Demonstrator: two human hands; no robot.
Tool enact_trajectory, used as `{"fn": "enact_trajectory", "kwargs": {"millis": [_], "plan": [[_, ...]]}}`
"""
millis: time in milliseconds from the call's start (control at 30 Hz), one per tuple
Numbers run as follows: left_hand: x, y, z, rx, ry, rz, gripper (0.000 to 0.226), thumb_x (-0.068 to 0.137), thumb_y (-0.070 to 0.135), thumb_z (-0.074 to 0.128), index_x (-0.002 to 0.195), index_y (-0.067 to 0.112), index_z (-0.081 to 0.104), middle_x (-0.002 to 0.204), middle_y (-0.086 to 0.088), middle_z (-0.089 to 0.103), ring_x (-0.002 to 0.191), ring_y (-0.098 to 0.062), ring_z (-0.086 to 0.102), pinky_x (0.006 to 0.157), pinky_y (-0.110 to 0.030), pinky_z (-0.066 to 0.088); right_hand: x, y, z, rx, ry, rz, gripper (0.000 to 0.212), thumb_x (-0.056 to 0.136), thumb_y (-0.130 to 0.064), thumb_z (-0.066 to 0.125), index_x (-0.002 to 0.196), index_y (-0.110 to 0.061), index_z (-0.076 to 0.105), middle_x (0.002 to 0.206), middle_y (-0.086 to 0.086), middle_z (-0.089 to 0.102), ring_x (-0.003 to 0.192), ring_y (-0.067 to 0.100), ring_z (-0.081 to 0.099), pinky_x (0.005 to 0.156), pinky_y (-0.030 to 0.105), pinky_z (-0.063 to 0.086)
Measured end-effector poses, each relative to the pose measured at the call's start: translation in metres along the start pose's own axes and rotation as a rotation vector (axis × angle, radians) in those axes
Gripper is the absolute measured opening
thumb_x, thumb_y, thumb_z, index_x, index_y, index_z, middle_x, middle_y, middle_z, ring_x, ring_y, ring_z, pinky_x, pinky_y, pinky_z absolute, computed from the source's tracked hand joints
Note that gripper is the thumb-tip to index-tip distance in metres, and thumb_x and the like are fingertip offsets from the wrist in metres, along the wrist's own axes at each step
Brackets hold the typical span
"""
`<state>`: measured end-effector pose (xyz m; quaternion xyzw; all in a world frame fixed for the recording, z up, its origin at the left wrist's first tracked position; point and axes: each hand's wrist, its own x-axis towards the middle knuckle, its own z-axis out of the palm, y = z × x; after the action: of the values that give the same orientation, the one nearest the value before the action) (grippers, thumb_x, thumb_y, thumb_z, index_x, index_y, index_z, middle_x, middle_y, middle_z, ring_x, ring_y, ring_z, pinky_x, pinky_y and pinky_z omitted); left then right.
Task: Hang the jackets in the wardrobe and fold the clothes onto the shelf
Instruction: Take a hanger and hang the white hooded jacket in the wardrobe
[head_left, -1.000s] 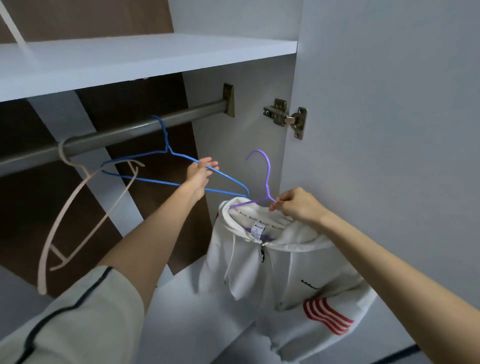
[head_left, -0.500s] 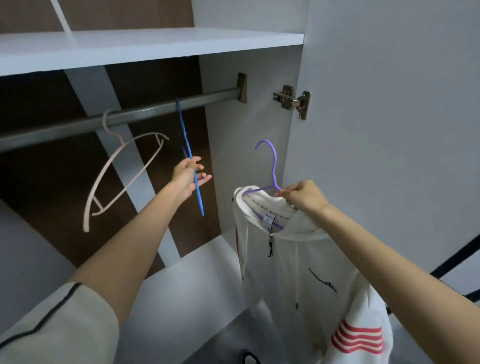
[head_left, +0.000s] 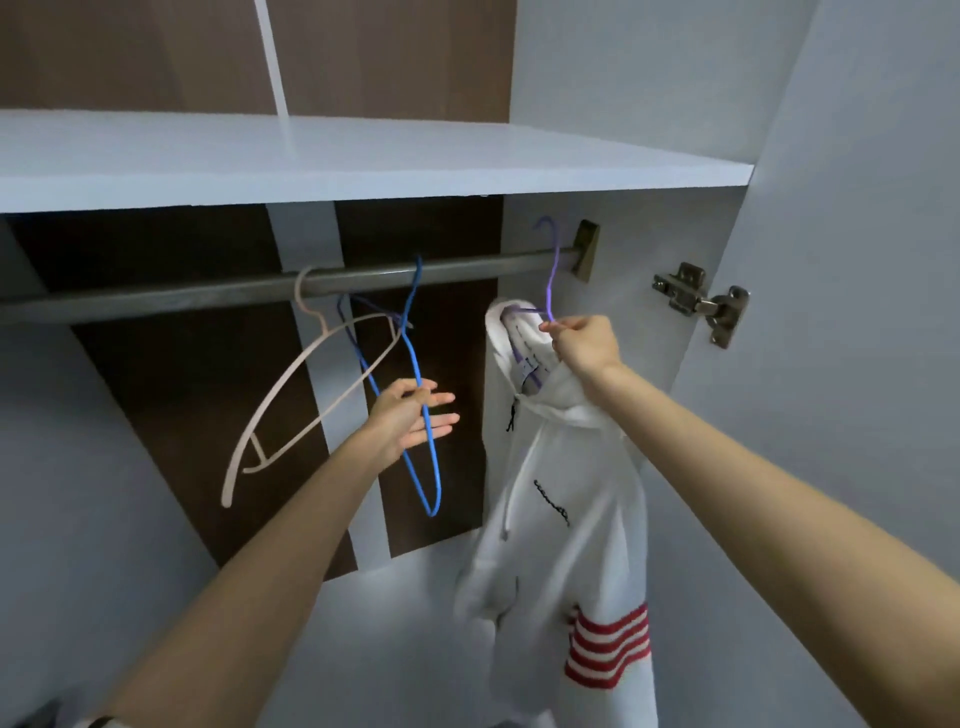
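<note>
white jacket (head_left: 566, 499): zip-up hoodie, drawcords, small dark script on the chest, red stripes on the sleeve at 5 o'clock of frame, fabric bunched and hanging limp. It is on a purple hanger (head_left: 555, 270); the wire shows inside the collar. It hangs in the open wardrobe, 4-5 o'clock from frame centre, below the right end of the rail (head_left: 182, 299)

hook of purple hanger pokes up past the rail by the end bracket, tip above rail level; can't tell if it sits on the rail

right hand (head_left: 584, 345), 3 o'clock from centre: thumb and forefinger pinch the purple wire at the base of the neck, other fingers curled against the collar fabric

left hand (head_left: 408, 421), 8 o'clock from centre: fingers straight, slightly spread, palm turned right. The blue hanger (head_left: 415, 364) wire crosses the fingers and touches them, with no curl around it. Blue hook is on the rail, frame tilted

pale pink hanger (head_left: 285, 384) on the rail at 9 o'clock of the blue one, also tilted, touching neither hand

shelf (head_left: 363, 156) at 12 o'clock, hinge (head_left: 698, 304) and door (head_left: 857, 260) at 2-3 o'clock
</note>
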<state>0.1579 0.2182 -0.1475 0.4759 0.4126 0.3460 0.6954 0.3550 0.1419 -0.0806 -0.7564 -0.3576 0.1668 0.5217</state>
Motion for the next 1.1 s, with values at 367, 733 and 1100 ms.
{"fn": "enact_trajectory", "kwargs": {"millis": [367,733,1100], "plan": [[0.026,0.024,-0.019,0.198,0.062,0.099,0.031,0.097,0.012,0.051,0.127,0.015,0.047,0.093,-0.005,0.067,0.073,-0.017,0.067,0.061,-0.027,0.059,0.069,0.022,0.09,0.003,-0.187,0.071,0.027,0.095,-0.028,0.056,0.113,-0.012,0.068,0.099,0.01,0.067,0.091,0.023,0.06,0.083,0.029,0.045],[0.02,0.022,-0.008,0.502,0.166,0.244,0.055,0.099,0.015,0.047,0.149,0.013,0.023,0.094,0.001,0.055,0.083,-0.019,0.059,0.076,-0.035,0.053,0.054,0.023,0.075,-0.248,-0.147,-0.071,0.041,0.089,-0.01,0.052,0.128,-0.018,0.055,0.13,0.013,0.05,0.126,0.032,0.039,0.1,0.029,0.031],[-0.082,0.033,0.0,0.876,-0.05,0.448,0.05,0.101,0.021,0.039,0.149,0.019,0.027,0.14,-0.007,0.048,0.118,-0.034,0.052,0.097,-0.037,0.042,-0.083,0.004,0.009,-0.136,-0.109,-0.259,0.021,0.093,-0.01,0.053,0.108,-0.015,0.066,0.095,-0.003,0.063,0.077,0.01,0.055,0.063,0.011,0.038]]}}
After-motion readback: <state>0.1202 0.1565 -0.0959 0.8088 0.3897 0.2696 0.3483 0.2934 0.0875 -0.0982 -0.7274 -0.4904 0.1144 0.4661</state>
